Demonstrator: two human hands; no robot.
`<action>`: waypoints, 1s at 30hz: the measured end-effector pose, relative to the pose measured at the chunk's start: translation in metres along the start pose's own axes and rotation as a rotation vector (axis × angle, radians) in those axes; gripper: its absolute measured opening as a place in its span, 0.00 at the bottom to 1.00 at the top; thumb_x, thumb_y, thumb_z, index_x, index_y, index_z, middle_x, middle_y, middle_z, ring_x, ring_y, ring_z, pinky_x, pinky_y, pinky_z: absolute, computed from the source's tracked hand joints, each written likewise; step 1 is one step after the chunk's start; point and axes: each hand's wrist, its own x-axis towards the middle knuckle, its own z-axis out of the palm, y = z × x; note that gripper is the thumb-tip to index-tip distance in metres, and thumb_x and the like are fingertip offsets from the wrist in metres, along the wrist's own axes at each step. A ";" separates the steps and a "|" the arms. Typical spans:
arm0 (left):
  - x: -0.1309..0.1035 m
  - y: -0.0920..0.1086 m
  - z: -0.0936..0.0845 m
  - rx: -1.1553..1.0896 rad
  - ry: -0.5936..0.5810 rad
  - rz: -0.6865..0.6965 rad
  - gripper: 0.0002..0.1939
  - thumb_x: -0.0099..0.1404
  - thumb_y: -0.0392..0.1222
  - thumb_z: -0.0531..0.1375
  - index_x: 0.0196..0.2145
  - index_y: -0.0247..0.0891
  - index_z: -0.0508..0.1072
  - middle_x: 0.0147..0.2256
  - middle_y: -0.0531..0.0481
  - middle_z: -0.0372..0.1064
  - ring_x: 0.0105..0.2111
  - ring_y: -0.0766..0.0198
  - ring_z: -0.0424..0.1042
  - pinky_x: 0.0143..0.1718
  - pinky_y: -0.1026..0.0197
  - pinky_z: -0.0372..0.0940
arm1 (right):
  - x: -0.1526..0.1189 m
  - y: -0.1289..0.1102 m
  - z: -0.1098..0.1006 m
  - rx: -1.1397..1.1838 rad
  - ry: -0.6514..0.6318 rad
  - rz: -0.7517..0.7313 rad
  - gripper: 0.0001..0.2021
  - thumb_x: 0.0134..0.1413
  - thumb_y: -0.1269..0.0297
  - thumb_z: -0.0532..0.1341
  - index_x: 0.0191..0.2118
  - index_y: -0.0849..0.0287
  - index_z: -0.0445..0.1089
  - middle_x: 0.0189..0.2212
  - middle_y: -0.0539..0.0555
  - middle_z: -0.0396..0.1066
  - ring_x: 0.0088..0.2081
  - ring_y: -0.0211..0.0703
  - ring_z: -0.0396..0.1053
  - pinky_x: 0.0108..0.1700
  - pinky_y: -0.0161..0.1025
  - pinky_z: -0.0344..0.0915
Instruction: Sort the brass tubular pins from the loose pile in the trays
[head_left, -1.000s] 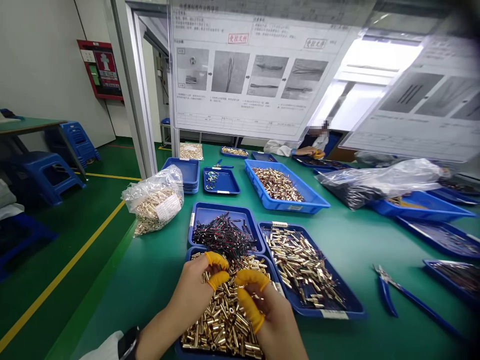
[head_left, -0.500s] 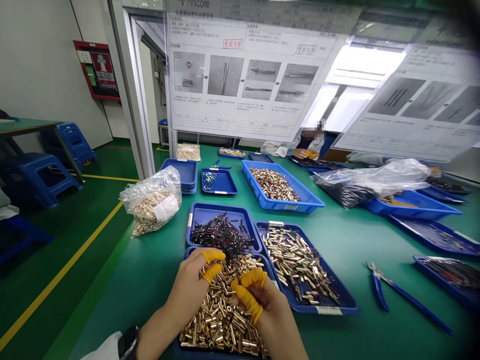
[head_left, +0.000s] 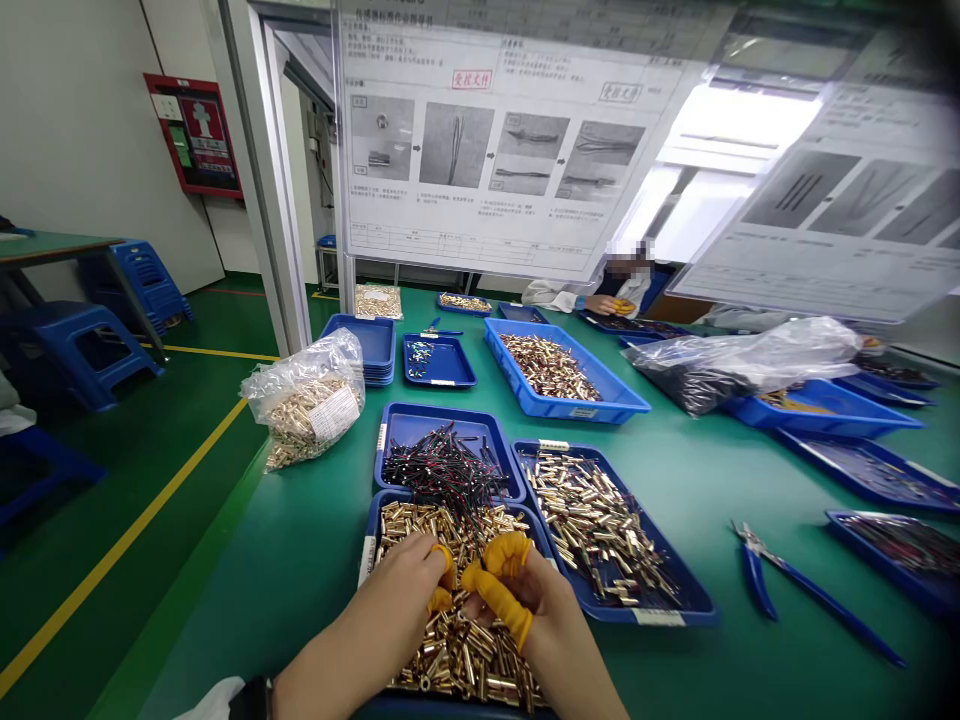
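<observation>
My left hand is over a blue tray of short brass tubes, its yellow-covered thumb and finger brought together. What lies between those fingertips is hidden. Just to its right, my right hand pinches a thin dark wire with yellow-covered fingers; only a bit of the wire shows. Both sets of fingertips are close to each other above the tubes. Behind them, black and red wires fill another blue tray, some hanging over its near edge. To the right, a tray holds brass tubes with wires.
Blue-handled pliers lie at the right. A plastic bag of brass parts stands left, near stacked trays. Farther back is a larger blue bin. Instruction sheets hang ahead. A co-worker's hand shows beyond.
My left hand has moved right and slightly down toward my right hand, and its spread fingers have closed. My right hand has stayed nearly in place.
</observation>
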 end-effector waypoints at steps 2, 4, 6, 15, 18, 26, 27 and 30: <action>0.000 0.000 -0.001 -0.070 0.058 -0.003 0.20 0.43 0.16 0.46 0.26 0.37 0.62 0.35 0.48 0.64 0.39 0.58 0.63 0.39 0.59 0.60 | 0.001 0.001 0.000 -0.008 -0.004 0.002 0.15 0.40 0.54 0.67 0.25 0.58 0.63 0.20 0.47 0.67 0.20 0.38 0.69 0.23 0.33 0.65; 0.001 0.002 -0.002 -0.221 0.144 -0.044 0.17 0.47 0.18 0.47 0.27 0.37 0.63 0.33 0.50 0.65 0.36 0.59 0.64 0.36 0.61 0.60 | 0.001 0.003 0.000 -0.035 0.003 -0.007 0.15 0.40 0.55 0.67 0.25 0.58 0.63 0.19 0.46 0.66 0.19 0.37 0.69 0.22 0.33 0.64; 0.002 0.005 -0.002 -0.424 0.221 -0.107 0.12 0.54 0.24 0.49 0.29 0.38 0.66 0.31 0.51 0.66 0.32 0.60 0.65 0.33 0.62 0.61 | 0.001 0.005 0.000 -0.082 0.007 -0.021 0.15 0.42 0.54 0.66 0.27 0.58 0.64 0.20 0.47 0.67 0.18 0.37 0.68 0.22 0.34 0.64; 0.004 0.005 0.010 -0.763 0.317 -0.124 0.06 0.54 0.33 0.56 0.28 0.37 0.73 0.28 0.50 0.69 0.29 0.61 0.67 0.30 0.63 0.62 | -0.002 0.015 -0.004 -0.310 -0.022 -0.080 0.11 0.48 0.55 0.62 0.27 0.58 0.64 0.15 0.48 0.67 0.18 0.40 0.68 0.24 0.36 0.65; 0.005 0.004 0.010 -0.876 0.321 -0.108 0.04 0.53 0.34 0.57 0.27 0.36 0.72 0.27 0.50 0.68 0.28 0.62 0.67 0.29 0.63 0.62 | -0.002 0.011 -0.002 -0.241 -0.083 -0.080 0.11 0.51 0.56 0.60 0.28 0.58 0.64 0.13 0.46 0.66 0.17 0.39 0.67 0.22 0.34 0.63; 0.007 0.003 0.002 -0.984 0.332 -0.158 0.06 0.56 0.38 0.56 0.31 0.36 0.72 0.29 0.50 0.69 0.31 0.61 0.67 0.33 0.61 0.63 | 0.003 0.003 0.000 0.040 -0.054 -0.044 0.16 0.44 0.50 0.64 0.30 0.58 0.64 0.18 0.47 0.69 0.18 0.38 0.68 0.23 0.34 0.64; 0.007 0.001 0.001 -0.941 0.355 -0.156 0.07 0.57 0.37 0.55 0.33 0.37 0.72 0.32 0.49 0.69 0.33 0.60 0.67 0.34 0.60 0.62 | 0.003 0.002 -0.001 0.043 -0.017 -0.014 0.17 0.41 0.50 0.66 0.31 0.58 0.65 0.17 0.47 0.69 0.18 0.38 0.68 0.23 0.35 0.65; 0.005 -0.002 0.000 -0.770 0.431 -0.113 0.11 0.58 0.33 0.50 0.32 0.38 0.72 0.32 0.49 0.66 0.32 0.61 0.64 0.34 0.60 0.61 | 0.004 0.002 -0.003 0.026 0.075 0.024 0.18 0.34 0.53 0.69 0.30 0.59 0.68 0.18 0.47 0.69 0.18 0.38 0.67 0.23 0.35 0.65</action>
